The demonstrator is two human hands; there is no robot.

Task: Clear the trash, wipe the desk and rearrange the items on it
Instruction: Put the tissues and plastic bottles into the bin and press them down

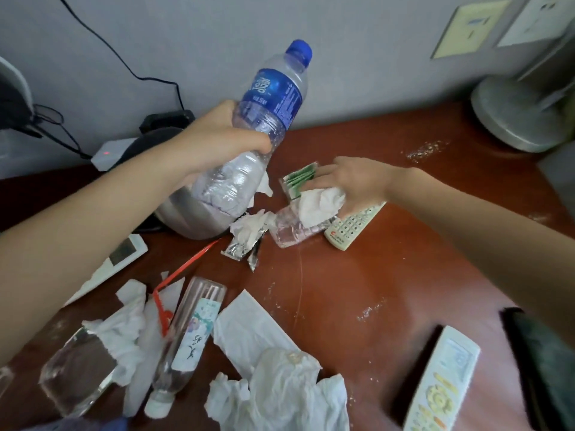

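Note:
My left hand (pixel 217 138) grips a clear plastic bottle with a blue cap and blue label (pixel 264 119), lifted and tilted above the brown desk (pixel 373 275). Over the desk's middle my right hand (pixel 351 181) holds a crumpled white tissue (pixel 320 206), with its fingertips against a small green-and-white packet (pixel 298 178). Beneath the tissue lies a crushed clear plastic wrapper (pixel 289 231). More crumpled tissues (pixel 280 390) and a flat tissue (pixel 249 328) lie near the front edge. Another tissue sits on a silver foil wrapper (pixel 245 241).
A white remote (pixel 351 225) lies by my right hand, another remote (pixel 441 384) and a black phone (pixel 541 362) at the front right. An empty labelled bottle (pixel 186 337), a clear cup (pixel 77 374), a red straw (pixel 186 265), a metal kettle (pixel 193 219) and a lamp base (pixel 516 116) are around. Crumbs dot the desk.

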